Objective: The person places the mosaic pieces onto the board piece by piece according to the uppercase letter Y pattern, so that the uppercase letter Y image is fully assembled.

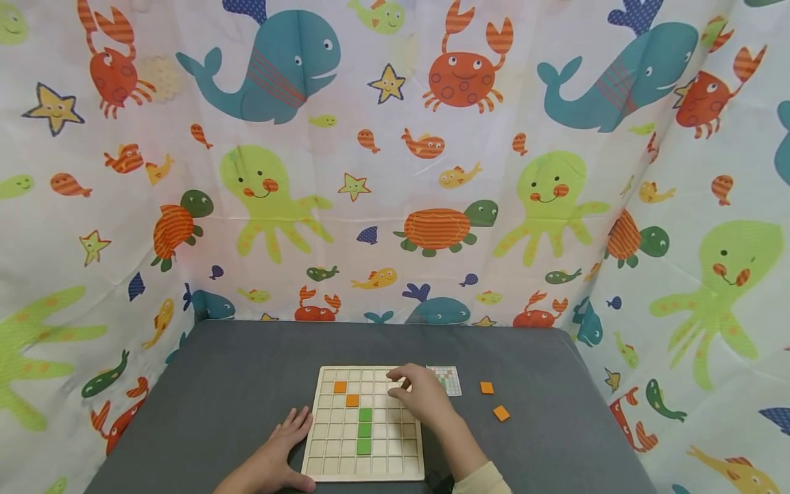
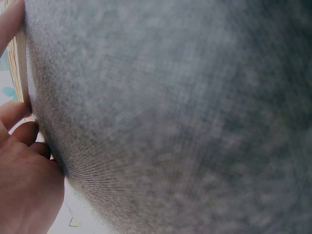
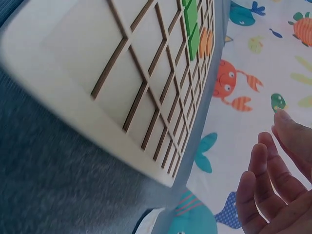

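A pale wooden grid board [image 1: 336, 466] lies on the table, also seen close up in the right wrist view. Two orange square tiles [image 1: 340, 387] sit diagonally in its upper left cells, and three green tiles [image 1: 365, 430] form a column below them. My left hand [image 1: 278, 446] rests at the board's left edge, fingers spread, thumb by the near left corner. Over the upper right cells is my right hand [image 1: 422, 394], its fingers loosely bent and thumb apart. In the right wrist view, nothing shows between the right fingertips [image 3: 261, 151].
Partly behind my right hand lies a small printed card [image 1: 450, 381] with a coloured grid pattern. Two loose orange tiles [image 1: 501, 413] lie to the right on the grey table [image 1: 247, 370]. A curtain [image 1: 382, 192] with sea animals surrounds the back and sides.
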Available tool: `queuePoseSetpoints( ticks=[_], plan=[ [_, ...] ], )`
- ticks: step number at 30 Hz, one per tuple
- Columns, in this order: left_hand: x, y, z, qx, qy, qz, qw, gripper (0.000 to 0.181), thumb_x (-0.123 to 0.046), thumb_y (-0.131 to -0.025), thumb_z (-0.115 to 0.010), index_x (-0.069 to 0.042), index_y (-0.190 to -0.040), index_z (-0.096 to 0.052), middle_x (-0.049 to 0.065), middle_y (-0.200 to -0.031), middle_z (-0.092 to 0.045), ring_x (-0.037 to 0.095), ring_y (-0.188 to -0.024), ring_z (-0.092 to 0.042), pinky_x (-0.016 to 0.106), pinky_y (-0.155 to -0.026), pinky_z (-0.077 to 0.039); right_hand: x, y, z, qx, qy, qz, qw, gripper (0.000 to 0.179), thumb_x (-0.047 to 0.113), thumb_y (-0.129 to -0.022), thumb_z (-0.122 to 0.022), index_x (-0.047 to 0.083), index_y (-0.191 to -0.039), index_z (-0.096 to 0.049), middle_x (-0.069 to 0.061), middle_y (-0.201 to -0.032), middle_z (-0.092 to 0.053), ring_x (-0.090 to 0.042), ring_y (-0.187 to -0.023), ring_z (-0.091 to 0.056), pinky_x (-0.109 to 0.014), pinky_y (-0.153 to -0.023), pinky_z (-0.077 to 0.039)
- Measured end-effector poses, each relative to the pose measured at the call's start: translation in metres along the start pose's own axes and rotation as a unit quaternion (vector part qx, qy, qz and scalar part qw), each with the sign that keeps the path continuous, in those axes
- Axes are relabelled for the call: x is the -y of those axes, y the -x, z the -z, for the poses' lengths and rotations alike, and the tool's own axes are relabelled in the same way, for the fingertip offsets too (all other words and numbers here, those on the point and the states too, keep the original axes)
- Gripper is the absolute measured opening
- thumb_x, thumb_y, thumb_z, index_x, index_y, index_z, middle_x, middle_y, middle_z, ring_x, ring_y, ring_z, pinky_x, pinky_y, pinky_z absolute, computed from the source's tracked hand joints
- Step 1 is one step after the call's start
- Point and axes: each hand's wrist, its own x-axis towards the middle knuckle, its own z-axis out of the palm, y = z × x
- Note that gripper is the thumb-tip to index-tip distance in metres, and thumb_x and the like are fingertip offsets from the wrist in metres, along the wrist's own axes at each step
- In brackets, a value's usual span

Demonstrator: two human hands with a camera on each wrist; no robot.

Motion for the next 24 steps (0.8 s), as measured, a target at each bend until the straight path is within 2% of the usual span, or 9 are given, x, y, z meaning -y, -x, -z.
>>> queuePoseSetpoints(
  ticks=[16,24],
  plan=[
    [0.001,0.002,0.002,0.010,-0.002,-0.030,0.9995,0.119,-0.047,-0.071,-0.088,0.001,-0.159,-0.023,0.027,-0.166,-0.010,0.054,-0.151,0.002,0.078,-0.112,-0.008,-0.022,0.014,0.020,-0.016,-0.028,-0.048,0.9983,0.028,0.016,-0.088,-0.078,0.014,-0.116,-0.074,-0.008,-0.107,-0.072,-0.013,-0.081,-0.061,-0.029,-0.062,-0.049],
    [-0.002,0.001,0.002,0.007,-0.005,-0.012,0.9999,0.123,-0.047,-0.066,-0.091,0.000,-0.159,-0.025,0.026,-0.166,-0.012,0.054,-0.151,0.000,0.077,-0.113,-0.008,-0.032,0.020,0.029,-0.033,-0.024,-0.056,0.9976,0.030,0.015,-0.088,-0.079,0.013,-0.117,-0.074,-0.007,-0.113,-0.072,-0.015,-0.085,-0.065,-0.026,-0.061,-0.052]
  ],
)
